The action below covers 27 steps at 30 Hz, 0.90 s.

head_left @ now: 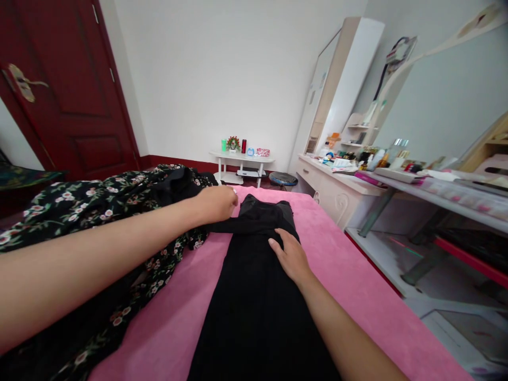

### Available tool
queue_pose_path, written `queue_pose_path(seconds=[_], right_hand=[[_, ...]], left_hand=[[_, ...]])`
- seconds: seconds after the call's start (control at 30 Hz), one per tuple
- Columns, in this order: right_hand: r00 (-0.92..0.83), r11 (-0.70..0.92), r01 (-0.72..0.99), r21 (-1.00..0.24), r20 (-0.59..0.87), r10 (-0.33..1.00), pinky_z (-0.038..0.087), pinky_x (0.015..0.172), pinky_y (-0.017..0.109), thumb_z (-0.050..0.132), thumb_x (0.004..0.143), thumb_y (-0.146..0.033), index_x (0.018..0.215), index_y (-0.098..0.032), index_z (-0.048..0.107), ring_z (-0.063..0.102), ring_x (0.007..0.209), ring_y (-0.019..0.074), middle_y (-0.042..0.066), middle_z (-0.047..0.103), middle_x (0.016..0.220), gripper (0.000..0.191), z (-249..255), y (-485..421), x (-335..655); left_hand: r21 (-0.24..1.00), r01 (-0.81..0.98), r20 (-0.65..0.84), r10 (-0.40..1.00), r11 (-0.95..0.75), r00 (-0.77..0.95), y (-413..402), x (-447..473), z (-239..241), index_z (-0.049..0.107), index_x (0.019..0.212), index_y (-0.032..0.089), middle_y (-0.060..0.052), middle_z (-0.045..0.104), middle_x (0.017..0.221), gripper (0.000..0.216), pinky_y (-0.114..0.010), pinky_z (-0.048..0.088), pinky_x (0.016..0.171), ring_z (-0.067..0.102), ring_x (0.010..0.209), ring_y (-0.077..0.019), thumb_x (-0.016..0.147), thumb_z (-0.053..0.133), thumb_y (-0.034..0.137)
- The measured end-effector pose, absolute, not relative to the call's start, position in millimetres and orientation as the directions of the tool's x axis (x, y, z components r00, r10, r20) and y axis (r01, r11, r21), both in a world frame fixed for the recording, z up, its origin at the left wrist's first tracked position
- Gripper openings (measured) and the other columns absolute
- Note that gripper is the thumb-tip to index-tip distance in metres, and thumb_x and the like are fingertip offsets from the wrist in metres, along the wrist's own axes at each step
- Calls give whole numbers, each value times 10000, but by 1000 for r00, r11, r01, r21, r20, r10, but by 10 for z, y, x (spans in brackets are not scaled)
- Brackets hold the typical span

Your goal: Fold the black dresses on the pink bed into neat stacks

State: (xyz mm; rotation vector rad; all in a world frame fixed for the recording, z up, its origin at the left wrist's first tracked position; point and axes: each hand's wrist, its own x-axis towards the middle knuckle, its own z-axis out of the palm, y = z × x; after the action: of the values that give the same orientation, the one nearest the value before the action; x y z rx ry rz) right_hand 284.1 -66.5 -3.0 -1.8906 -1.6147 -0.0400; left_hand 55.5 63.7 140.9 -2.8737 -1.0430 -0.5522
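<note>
A long black garment (pixel 257 296) lies flat down the middle of the bed, with a narrow sleeve-like strip of it running out to the left. My left hand (pixel 217 203) is closed over this strip, its fingertips curled out of sight. My right hand (pixel 291 255) rests on the garment's right side, fingers apart and stretched out. Left of the garment, under my left forearm, is a heap of black floral cloth (pixel 123 193) mixed with plain black fabric.
Pink bedding (pixel 333 264) covers the bed. To the right stand a white dressing table (pixel 331 185) with bottles and a grey-legged table (pixel 456 193). Beyond the bed's far end are a small white table (pixel 242 157) and a round stool (pixel 283 179). A red door (pixel 67 79) is at left.
</note>
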Motion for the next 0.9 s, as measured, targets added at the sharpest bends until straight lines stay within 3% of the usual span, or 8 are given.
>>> queue_pose_path(seconds=[0.1, 0.23, 0.33, 0.47, 0.63, 0.73, 0.83, 0.9], right_hand=[[249, -39, 889, -456, 411, 877, 352, 1046, 374, 390, 914, -478, 1272, -139, 519, 477, 1214, 233, 103, 543, 1306, 510, -28, -668, 2851], [251, -31, 882, -470, 413, 875, 350, 1046, 364, 378, 920, -476, 1264, -151, 523, 484, 1206, 223, 93, 550, 1296, 496, -32, -663, 2875], [253, -33, 880, -474, 410, 876, 352, 1044, 361, 372, 921, -481, 1265, -161, 522, 480, 1209, 221, 88, 546, 1301, 493, -42, -652, 2888], [260, -44, 878, -477, 397, 880, 353, 1041, 358, 372, 920, -483, 1270, -164, 519, 476, 1211, 220, 83, 543, 1305, 495, -47, -648, 2884], [279, -79, 878, -473, 371, 886, 352, 1038, 361, 364, 917, -494, 1281, -156, 510, 478, 1210, 227, 98, 541, 1305, 518, -27, -657, 2856], [277, -92, 888, -451, 363, 890, 342, 1045, 360, 346, 920, -501, 1293, -148, 500, 473, 1216, 228, 100, 537, 1311, 536, -26, -648, 2854], [255, -106, 909, -402, 338, 906, 301, 1071, 361, 326, 925, -497, 1334, -136, 460, 425, 1266, 224, 100, 489, 1368, 562, -41, -627, 2861], [246, -130, 924, -361, 297, 923, 261, 1092, 373, 336, 921, -485, 1380, -128, 402, 362, 1316, 225, 100, 422, 1427, 585, -51, -613, 2860]], left_hand=[[90, 699, 181, 702, -710, 689, 770, 928, 1083, 698, 918, 224, -94, 669, 1006, 209, -377, 443, 881, 608, 997, -286, 757, 567, 208], [100, 747, 126, 753, -657, 646, 1020, 1183, 639, 644, 1089, 198, -141, 649, 1118, 329, -369, 458, 850, 601, 1045, -291, 814, 561, 359], [100, 779, 109, 785, -619, 610, 1165, 1232, 482, 672, 1004, 174, -154, 676, 1037, 334, -369, 468, 795, 630, 978, -302, 794, 597, 423], [50, 825, 181, 818, -563, 546, 1204, 1239, 520, 685, 920, 99, -217, 665, 987, 224, -433, 427, 801, 620, 960, -350, 839, 538, 246], [-18, 793, 306, 752, -608, 584, 986, 1322, 653, 690, 914, 93, -205, 659, 987, 268, -472, 295, 950, 553, 1075, -326, 853, 429, 77], [9, 699, 347, 657, -715, 669, 743, 1441, 590, 689, 972, 127, -177, 636, 1067, 269, -432, 325, 951, 541, 1086, -301, 875, 445, 184], [152, 517, 336, 536, -842, 774, 509, 1567, 364, 650, 1116, 191, -114, 622, 1143, 371, -379, 383, 938, 563, 1072, -256, 926, 375, 352], [220, 473, 321, 521, -853, 790, 412, 1618, 181, 542, 1276, 231, -86, 544, 1301, 439, -392, 347, 1007, 486, 1202, -251, 955, 284, 383]])
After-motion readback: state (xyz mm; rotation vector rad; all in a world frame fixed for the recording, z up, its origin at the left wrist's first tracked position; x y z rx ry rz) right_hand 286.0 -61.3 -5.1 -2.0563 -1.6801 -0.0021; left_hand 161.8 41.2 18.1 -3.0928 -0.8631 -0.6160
